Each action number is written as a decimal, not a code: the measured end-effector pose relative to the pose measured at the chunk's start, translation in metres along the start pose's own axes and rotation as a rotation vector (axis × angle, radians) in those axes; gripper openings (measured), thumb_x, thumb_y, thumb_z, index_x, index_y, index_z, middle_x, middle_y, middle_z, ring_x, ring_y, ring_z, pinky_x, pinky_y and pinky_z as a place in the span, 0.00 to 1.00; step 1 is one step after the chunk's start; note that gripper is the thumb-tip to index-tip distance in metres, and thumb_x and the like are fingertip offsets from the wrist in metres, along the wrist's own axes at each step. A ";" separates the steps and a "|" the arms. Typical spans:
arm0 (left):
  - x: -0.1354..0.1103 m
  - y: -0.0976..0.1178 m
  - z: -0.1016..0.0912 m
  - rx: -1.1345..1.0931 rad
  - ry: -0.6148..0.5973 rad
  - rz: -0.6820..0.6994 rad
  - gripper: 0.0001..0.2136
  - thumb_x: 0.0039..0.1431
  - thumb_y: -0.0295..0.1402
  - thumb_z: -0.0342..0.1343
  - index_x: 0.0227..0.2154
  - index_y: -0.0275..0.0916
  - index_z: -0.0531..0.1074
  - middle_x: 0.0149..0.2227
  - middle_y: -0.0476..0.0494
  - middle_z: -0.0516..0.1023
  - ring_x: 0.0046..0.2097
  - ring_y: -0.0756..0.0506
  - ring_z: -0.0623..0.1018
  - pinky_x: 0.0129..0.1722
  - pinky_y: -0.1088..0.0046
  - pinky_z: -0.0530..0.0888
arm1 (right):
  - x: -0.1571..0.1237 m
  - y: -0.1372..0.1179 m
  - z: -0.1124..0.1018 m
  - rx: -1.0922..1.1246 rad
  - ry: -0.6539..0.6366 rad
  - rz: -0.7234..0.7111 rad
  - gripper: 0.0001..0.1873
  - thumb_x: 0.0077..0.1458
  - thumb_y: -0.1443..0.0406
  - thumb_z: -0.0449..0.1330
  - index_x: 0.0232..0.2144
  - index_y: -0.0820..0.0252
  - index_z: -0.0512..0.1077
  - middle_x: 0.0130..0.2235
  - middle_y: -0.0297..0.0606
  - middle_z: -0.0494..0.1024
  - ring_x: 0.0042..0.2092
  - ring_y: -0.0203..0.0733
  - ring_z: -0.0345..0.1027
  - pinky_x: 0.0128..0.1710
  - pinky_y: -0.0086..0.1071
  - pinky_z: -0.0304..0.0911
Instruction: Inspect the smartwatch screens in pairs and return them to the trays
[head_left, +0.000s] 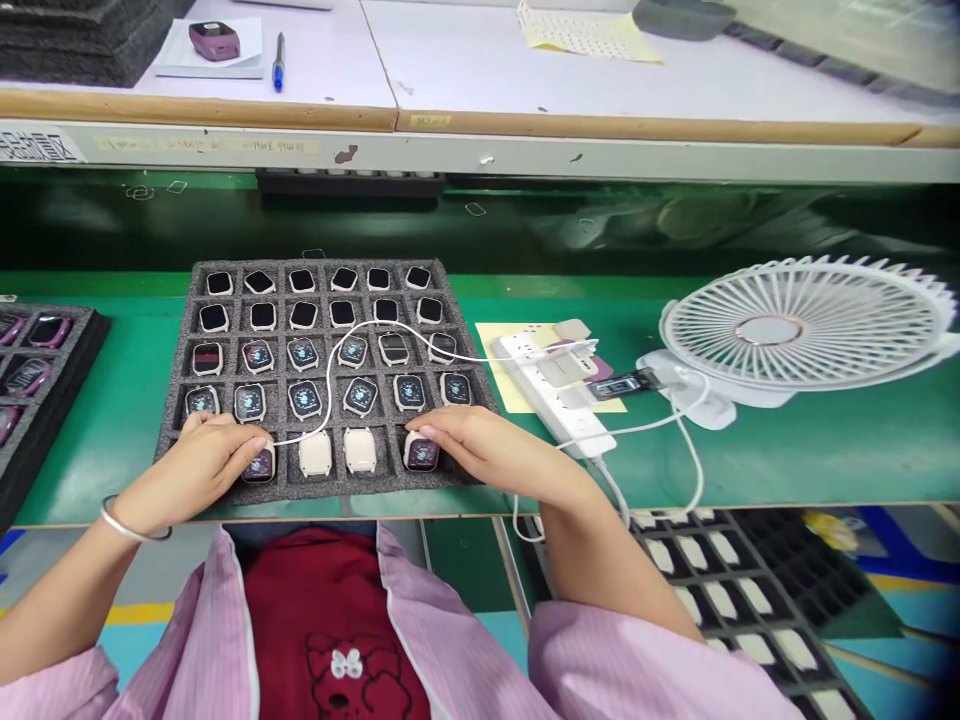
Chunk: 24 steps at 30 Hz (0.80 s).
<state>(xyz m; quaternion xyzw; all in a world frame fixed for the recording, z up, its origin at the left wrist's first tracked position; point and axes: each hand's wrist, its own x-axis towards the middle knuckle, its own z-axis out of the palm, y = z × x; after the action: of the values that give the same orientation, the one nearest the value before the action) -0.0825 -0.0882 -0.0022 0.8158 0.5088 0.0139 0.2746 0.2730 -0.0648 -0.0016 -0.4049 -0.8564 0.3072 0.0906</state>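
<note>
Five rows of watches (304,399): six to a full row, seated in the cells of a grey foam tray (337,488) on the green bench (525,485); the back two rows have dark screens, the fourth row lit ones.
Front row: two pale watches (337,453) lie back up in the middle, with a watch (259,464) face up on their left and another watch (421,453) face up on their right.
Left hand (214,455): over the front left corner, fingertips at the left face-up watch and the end of a white cable (328,375); whether they pinch either, I cannot tell.
Right hand (469,440): over the front right corner, thumb touching the upper edge of the right face-up watch; the other fingers are hidden, so their grip cannot be told.
Cable: loops over the tray to a white adapter (564,368) on the power strip (544,400).
Right side: a white fan (817,330), beyond the strip.
Left side: a dark tray (71,375) of purple watches (49,331).
Shelf: a purple watch (214,41) on white paper (174,60), beside a blue pen (279,65).
</note>
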 end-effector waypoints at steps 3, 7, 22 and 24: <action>0.000 0.003 -0.001 0.014 -0.018 -0.001 0.23 0.71 0.45 0.35 0.35 0.41 0.73 0.30 0.48 0.73 0.38 0.43 0.71 0.46 0.62 0.58 | 0.001 0.004 0.002 -0.018 0.000 -0.033 0.22 0.71 0.58 0.45 0.38 0.55 0.78 0.37 0.40 0.82 0.41 0.46 0.76 0.44 0.39 0.70; 0.000 0.007 -0.002 0.034 -0.035 0.007 0.22 0.72 0.42 0.35 0.33 0.40 0.71 0.30 0.48 0.73 0.36 0.44 0.70 0.46 0.62 0.57 | 0.001 0.012 0.009 -0.048 0.015 -0.074 0.21 0.71 0.58 0.45 0.39 0.55 0.78 0.37 0.41 0.82 0.40 0.46 0.76 0.42 0.39 0.70; 0.000 0.004 0.002 0.014 0.019 0.024 0.22 0.72 0.43 0.35 0.27 0.40 0.67 0.25 0.49 0.68 0.34 0.44 0.68 0.43 0.64 0.56 | 0.003 0.004 0.007 -0.126 0.169 -0.029 0.14 0.68 0.65 0.49 0.42 0.59 0.76 0.40 0.44 0.81 0.43 0.48 0.76 0.45 0.42 0.72; 0.001 0.004 0.002 0.015 0.020 0.021 0.22 0.71 0.43 0.36 0.27 0.40 0.67 0.25 0.49 0.68 0.34 0.44 0.68 0.44 0.64 0.56 | 0.005 -0.007 0.013 -0.109 0.230 -0.062 0.12 0.67 0.67 0.51 0.41 0.59 0.75 0.39 0.44 0.81 0.42 0.47 0.75 0.45 0.41 0.71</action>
<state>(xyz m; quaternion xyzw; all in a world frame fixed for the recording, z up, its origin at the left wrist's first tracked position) -0.0781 -0.0898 -0.0019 0.8230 0.5032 0.0211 0.2629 0.2597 -0.0703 -0.0082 -0.4152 -0.8679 0.2088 0.1755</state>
